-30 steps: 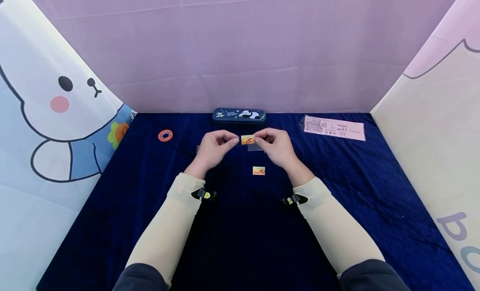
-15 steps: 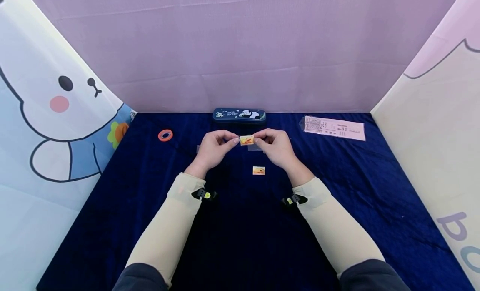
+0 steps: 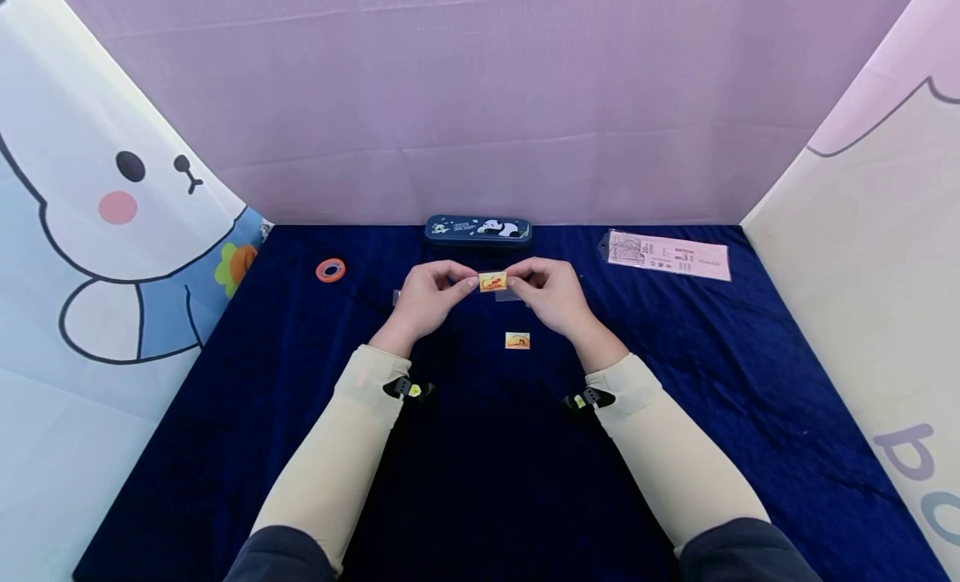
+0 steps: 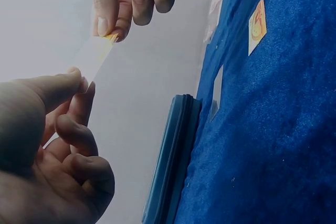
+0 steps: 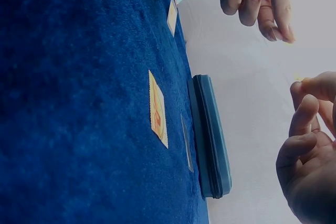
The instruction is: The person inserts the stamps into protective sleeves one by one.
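Observation:
A small orange-yellow postage stamp [image 3: 492,282] is held up between both hands, its picture side toward the head camera. My left hand [image 3: 426,298] pinches a pale, see-through sleeve [image 4: 92,62] by its end between thumb and forefinger. At the opposite side, my right hand [image 3: 551,294] pinches the stamp, its thumb over the stamp's edge. In the left wrist view the sleeve overlaps the stamp. A second stamp [image 3: 517,341] with perforated edges lies on the cloth below the hands. Another clear sleeve [image 3: 509,295] lies flat, partly hidden behind the right hand.
Dark blue cloth [image 3: 480,465] covers the table. A blue pencil case [image 3: 478,231] with a panda stands at the back. An orange tape roll [image 3: 330,270] lies at left, a pink ticket-like card [image 3: 667,255] at right. A pale piece [image 3: 396,298] shows beside the left hand.
The stamp has shifted slightly left and down, closer to the left fingertips, with the right hand still pinching it. Both arms have stayed almost in place.

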Motion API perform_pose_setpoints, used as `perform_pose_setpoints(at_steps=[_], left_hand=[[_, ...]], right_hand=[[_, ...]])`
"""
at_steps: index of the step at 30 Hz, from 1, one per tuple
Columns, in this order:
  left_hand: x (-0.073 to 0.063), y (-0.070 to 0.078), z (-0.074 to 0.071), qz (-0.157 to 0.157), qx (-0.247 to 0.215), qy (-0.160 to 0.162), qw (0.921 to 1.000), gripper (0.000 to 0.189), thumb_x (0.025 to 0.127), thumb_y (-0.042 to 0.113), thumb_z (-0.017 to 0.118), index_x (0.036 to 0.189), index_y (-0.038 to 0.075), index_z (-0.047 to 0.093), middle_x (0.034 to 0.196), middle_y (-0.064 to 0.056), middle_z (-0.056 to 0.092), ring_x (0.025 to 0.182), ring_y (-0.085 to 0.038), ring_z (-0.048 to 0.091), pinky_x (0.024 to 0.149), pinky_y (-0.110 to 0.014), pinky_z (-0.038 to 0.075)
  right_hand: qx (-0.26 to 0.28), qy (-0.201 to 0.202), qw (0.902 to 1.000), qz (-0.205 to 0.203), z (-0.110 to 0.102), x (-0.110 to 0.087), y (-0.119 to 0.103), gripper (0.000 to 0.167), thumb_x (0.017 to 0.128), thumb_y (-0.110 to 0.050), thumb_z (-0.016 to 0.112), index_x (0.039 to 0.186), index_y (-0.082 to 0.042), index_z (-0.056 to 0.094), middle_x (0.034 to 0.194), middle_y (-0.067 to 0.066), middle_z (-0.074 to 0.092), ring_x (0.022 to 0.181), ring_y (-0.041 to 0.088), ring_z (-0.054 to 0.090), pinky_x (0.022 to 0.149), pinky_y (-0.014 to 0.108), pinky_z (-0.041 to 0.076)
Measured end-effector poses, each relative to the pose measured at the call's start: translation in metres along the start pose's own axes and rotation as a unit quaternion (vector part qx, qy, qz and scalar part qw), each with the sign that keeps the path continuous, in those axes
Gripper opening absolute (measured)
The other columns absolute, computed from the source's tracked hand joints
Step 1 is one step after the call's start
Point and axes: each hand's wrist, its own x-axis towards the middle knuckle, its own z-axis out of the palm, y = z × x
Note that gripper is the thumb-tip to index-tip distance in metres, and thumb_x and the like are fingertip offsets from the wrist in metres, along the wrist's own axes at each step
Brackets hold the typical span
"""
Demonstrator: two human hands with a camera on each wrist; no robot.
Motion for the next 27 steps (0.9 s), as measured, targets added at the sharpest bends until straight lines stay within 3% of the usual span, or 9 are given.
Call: perform_pose_setpoints(at_steps=[27], left_hand=[[0.0013, -0.0009, 0.0013, 0.01, -0.003, -0.008, 0.9999, 0.011, 0.099, 0.029, 0.077, 0.105, 0.021, 0.081, 0.092, 0.002, 0.072, 0.069, -0.026, 0.051, 0.059, -0.033, 0.04]], right_hand=[[0.021, -0.011, 0.9997, 0.003, 0.0016, 0.001, 0.0008, 0.005, 0.098, -0.008, 0.075, 0.101, -0.007, 0.079, 0.087, 0.009, 0.072, 0.061, 0.022, 0.058, 0.054, 0.028, 0.049]])
